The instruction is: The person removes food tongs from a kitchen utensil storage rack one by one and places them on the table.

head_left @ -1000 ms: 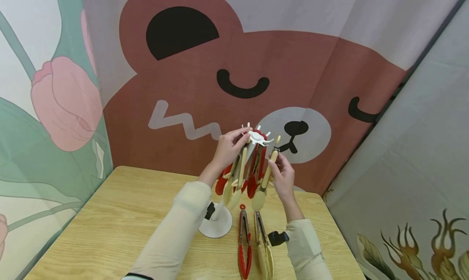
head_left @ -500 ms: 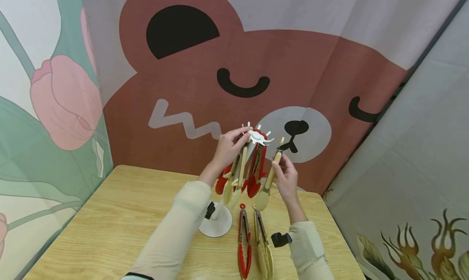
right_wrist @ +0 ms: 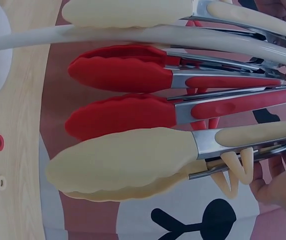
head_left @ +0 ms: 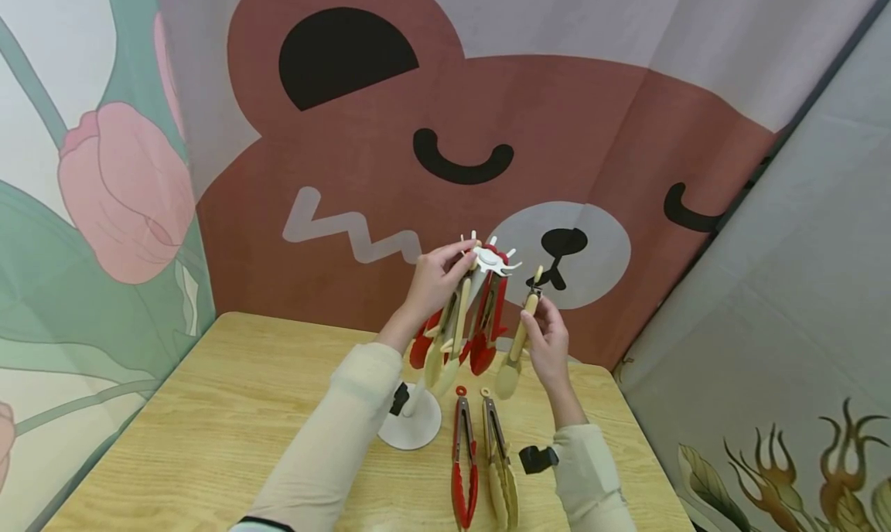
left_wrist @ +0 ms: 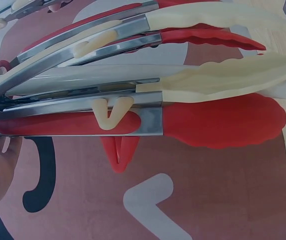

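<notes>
- The right hand (head_left: 552,345) pinches the upper handles of cream-headed, metal-framed kitchen tongs (head_left: 520,340) between thumb and fingers. They hang head-down, tilted, just right of the rack and clear of its hooks. The hold is high and narrow, so a loosening thumb could let them slip or swing.
- If the squeeze eases, the two cream heads, lying almost together, may spring apart and knock the neighbouring tongs.
- Those neighbours are red-headed metal tongs (right_wrist: 120,117), hanging close beside the held pair; the cream V-shaped rests on the handles look likely to snag if drawn across them.
- The left hand (head_left: 436,278) holds the edge of the white plastic hook rack (head_left: 490,261); whether it also pinches a cream loop there, I cannot tell. The rack stands on a thin white pole and round white base (head_left: 411,431), so an uneven pull could tip it.
- Dropped, the held tongs could strike the red tongs (head_left: 465,458) or second cream tongs (head_left: 501,478) on the pale wooden table (head_left: 209,439).
- Since a second ago, the right hand and its tongs have shifted right, widening the gap from the rack; the left hand, rack and tabletop tongs match.
</notes>
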A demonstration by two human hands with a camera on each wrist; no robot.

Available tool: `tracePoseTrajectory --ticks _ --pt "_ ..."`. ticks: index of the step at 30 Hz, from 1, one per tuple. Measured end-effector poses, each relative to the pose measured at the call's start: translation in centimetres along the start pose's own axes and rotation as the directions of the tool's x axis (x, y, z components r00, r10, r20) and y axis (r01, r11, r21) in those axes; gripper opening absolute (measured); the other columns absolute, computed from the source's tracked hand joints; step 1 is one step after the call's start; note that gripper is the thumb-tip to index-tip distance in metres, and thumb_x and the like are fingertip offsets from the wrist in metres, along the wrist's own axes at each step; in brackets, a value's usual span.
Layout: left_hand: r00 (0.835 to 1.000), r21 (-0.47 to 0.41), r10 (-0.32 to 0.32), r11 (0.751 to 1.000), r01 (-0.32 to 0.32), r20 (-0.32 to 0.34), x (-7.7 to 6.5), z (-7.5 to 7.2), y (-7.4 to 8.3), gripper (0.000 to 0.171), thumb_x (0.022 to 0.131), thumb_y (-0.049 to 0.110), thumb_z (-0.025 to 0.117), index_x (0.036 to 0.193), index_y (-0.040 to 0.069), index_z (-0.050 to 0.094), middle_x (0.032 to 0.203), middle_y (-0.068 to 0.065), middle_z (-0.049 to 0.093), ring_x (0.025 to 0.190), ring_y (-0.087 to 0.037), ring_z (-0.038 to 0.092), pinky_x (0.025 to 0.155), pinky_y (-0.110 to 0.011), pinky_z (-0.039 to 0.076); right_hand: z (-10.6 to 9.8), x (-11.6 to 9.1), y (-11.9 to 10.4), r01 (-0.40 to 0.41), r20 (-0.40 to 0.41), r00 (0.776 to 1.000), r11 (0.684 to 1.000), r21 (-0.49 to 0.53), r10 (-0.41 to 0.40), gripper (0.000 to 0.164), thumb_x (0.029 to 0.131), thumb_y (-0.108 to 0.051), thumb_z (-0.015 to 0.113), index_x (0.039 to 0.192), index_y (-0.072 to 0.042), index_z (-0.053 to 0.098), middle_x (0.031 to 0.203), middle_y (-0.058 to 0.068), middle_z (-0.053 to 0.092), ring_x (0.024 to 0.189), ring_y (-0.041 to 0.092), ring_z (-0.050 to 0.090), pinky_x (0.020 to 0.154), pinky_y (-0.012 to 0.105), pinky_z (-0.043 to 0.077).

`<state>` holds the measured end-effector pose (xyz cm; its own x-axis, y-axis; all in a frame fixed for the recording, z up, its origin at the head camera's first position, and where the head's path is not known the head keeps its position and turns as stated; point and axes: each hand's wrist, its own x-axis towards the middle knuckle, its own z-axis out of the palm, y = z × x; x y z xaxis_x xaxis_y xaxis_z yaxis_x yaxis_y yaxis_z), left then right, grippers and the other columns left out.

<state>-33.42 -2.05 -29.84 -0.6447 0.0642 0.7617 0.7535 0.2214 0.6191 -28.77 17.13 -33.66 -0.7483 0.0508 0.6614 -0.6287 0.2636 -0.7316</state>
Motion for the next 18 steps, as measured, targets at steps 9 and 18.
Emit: tracePoseTrajectory --ticks 9,18 --pt "1.000 0.001 -0.002 1.000 0.002 0.006 -0.01 -0.07 0.08 0.029 0.089 0.015 0.056 0.114 0.002 0.061 0.104 -0.011 0.063 0.072 -0.013 0.054 0.061 -0.019 0.044 -0.52 -0.22 0.42 -0.024 -0.023 0.999 1.000 -0.008 0.024 0.026 0.087 0.007 0.049 0.110 0.017 0.046 0.098 0.031 0.050 0.079 0.012 0.053 0.065 0.017 0.045" --pt "1.000 -0.005 -0.005 1.000 0.005 0.007 -0.06 -0.03 0.04 0.029 0.088 0.015 0.056 0.114 0.002 0.061 0.107 -0.012 0.062 0.079 -0.014 0.057 0.066 -0.019 0.046 -0.93 -0.70 0.82 -0.045 -0.040 0.998 0.999 -0.029 0.043 0.026 0.087 0.006 0.050 0.111 0.016 0.046 0.098 0.031 0.050 0.082 0.011 0.052 0.067 0.015 0.044"
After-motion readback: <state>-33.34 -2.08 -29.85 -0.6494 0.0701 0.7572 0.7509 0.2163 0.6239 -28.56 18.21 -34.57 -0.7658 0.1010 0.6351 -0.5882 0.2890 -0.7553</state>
